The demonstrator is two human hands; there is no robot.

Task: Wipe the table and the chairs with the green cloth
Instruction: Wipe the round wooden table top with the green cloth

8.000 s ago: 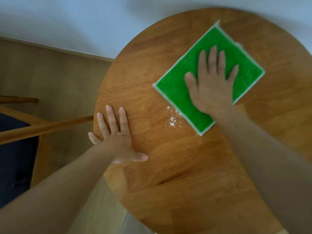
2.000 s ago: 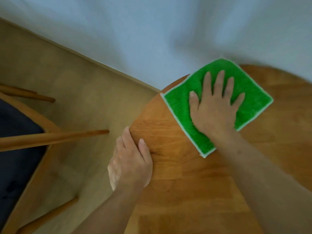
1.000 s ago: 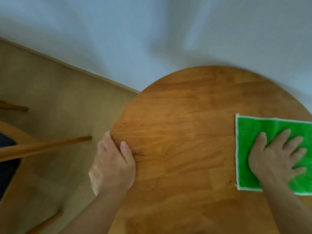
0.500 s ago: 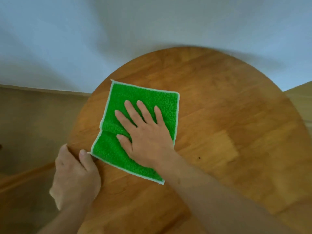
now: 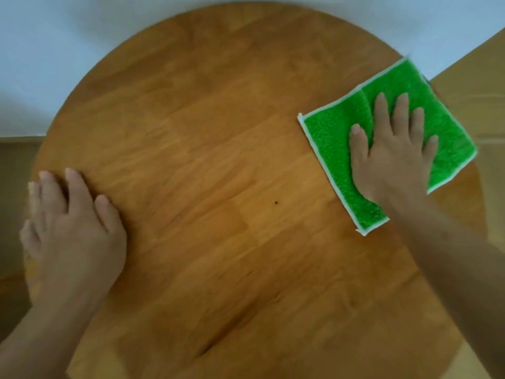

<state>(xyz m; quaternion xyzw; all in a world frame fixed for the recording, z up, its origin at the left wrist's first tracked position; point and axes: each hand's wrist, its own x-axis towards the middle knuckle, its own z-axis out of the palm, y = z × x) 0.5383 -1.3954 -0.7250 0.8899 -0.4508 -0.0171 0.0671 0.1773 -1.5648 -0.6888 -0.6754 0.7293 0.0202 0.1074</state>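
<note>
A round wooden table fills the head view. The green cloth, square with a pale border, lies flat at the table's right edge, one corner reaching past the rim. My right hand presses down on the cloth with fingers spread. My left hand rests on the table's left rim, fingers curled over the edge. No chair shows in this frame.
A white wall runs behind the table. Tan wooden floor shows at the right and at the left. A small dark speck sits near the table's middle.
My right hand has slid the cloth from the table's left part across to its right edge. My left hand stays on the left rim. The view has shifted to centre on the table.
</note>
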